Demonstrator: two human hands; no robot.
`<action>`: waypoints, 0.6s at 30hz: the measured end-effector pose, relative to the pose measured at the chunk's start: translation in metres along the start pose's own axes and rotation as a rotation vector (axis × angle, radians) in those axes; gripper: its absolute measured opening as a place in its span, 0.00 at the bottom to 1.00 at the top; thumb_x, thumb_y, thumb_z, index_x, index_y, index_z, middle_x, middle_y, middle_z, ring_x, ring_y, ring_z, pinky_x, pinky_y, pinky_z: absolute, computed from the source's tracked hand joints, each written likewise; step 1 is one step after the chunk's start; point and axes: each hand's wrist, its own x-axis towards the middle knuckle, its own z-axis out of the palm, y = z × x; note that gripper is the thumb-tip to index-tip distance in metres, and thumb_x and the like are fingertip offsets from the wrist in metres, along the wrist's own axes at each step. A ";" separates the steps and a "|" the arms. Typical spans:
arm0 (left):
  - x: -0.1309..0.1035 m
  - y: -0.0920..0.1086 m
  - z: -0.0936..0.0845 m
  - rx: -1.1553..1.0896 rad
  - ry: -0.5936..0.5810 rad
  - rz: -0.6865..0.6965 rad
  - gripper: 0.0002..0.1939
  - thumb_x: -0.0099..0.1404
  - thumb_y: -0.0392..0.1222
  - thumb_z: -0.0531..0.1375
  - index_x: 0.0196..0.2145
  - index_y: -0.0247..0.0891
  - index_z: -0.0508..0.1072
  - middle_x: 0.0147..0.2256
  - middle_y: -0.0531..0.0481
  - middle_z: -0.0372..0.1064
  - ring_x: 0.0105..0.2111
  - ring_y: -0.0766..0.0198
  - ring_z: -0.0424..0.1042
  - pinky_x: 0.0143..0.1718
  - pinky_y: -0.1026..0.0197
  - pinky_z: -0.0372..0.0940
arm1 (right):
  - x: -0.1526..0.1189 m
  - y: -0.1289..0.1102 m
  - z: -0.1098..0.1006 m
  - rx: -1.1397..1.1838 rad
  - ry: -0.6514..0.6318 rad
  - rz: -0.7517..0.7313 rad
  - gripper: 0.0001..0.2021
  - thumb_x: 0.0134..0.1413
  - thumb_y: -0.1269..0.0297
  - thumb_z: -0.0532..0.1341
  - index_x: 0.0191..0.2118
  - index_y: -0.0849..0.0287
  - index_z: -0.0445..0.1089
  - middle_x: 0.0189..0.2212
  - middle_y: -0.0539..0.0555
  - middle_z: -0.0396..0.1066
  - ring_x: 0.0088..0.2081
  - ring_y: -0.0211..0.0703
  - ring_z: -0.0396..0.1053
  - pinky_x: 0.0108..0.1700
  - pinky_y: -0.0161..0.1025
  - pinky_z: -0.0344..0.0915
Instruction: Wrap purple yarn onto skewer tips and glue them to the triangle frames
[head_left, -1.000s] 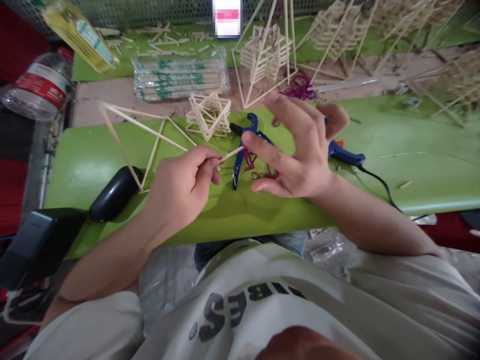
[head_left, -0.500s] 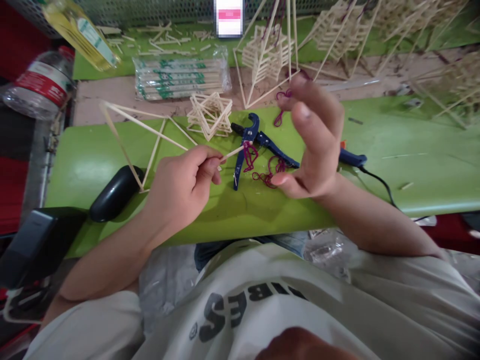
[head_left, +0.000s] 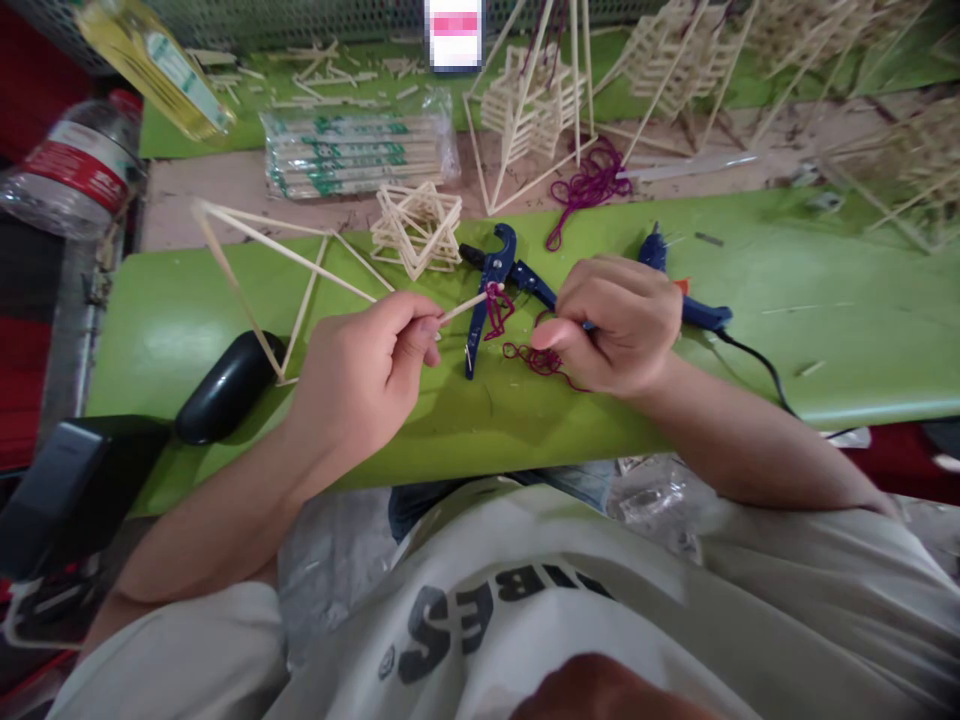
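My left hand (head_left: pixel 367 365) is closed, thumb and forefinger pinching a frame of thin wooden sticks (head_left: pixel 281 250) that spreads out to the left. One stick end pokes out past my fingertips, with a purple string (head_left: pixel 499 312) looped on its tip. My right hand (head_left: pixel 619 325) hovers over the table with fingers curled in and thumb pointing left. What lies inside its fingers, if anything, is hidden. Just below its thumb is a loose tangle of purple string (head_left: pixel 534 357). Blue-handled cutters (head_left: pixel 495 268) lie between my hands, partly behind the right one.
A small stick lattice (head_left: pixel 418 230), a bagged bundle of sticks (head_left: pixel 360 155) and a purple string pile (head_left: pixel 592 180) lie beyond. A blue glue gun (head_left: pixel 705 312) with a cord sits right. A black case (head_left: pixel 229 388) is left. Stick structures (head_left: pixel 532 100) stand at the back.
My right hand has come down and toward me, its raised fingers curling in. The purple string pile and glue gun tip behind it now show. My left hand keeps its pinch.
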 end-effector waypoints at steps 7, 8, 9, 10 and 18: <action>-0.003 0.003 0.003 0.100 0.067 0.028 0.09 0.80 0.41 0.60 0.49 0.42 0.82 0.37 0.53 0.85 0.34 0.63 0.82 0.39 0.62 0.70 | -0.006 -0.015 0.009 0.088 -0.011 0.317 0.23 0.64 0.44 0.75 0.56 0.50 0.77 0.39 0.53 0.79 0.29 0.41 0.71 0.29 0.43 0.70; -0.003 0.003 0.004 0.093 0.065 0.033 0.09 0.80 0.41 0.61 0.49 0.42 0.82 0.38 0.53 0.85 0.34 0.63 0.82 0.39 0.62 0.70 | -0.008 -0.015 0.010 0.087 -0.015 0.361 0.26 0.62 0.42 0.76 0.58 0.49 0.75 0.41 0.52 0.79 0.29 0.40 0.71 0.30 0.42 0.71; -0.003 0.003 0.004 0.085 0.061 0.035 0.09 0.80 0.41 0.61 0.49 0.42 0.82 0.37 0.53 0.85 0.33 0.64 0.81 0.39 0.62 0.70 | -0.010 -0.013 0.011 0.079 -0.010 0.384 0.29 0.60 0.40 0.76 0.59 0.48 0.73 0.42 0.52 0.78 0.29 0.39 0.70 0.30 0.42 0.71; -0.003 0.003 0.003 0.077 0.053 0.033 0.09 0.80 0.40 0.61 0.48 0.43 0.82 0.37 0.53 0.85 0.32 0.64 0.81 0.38 0.62 0.70 | -0.011 -0.011 0.012 0.069 0.007 0.381 0.32 0.58 0.39 0.78 0.59 0.48 0.72 0.43 0.51 0.77 0.29 0.38 0.69 0.30 0.41 0.71; -0.001 0.004 0.003 0.072 0.014 0.013 0.08 0.80 0.39 0.62 0.47 0.42 0.83 0.35 0.54 0.84 0.26 0.68 0.75 0.36 0.63 0.68 | -0.009 -0.001 0.010 0.118 -0.005 0.366 0.35 0.52 0.38 0.81 0.57 0.49 0.70 0.43 0.50 0.73 0.29 0.35 0.67 0.29 0.40 0.67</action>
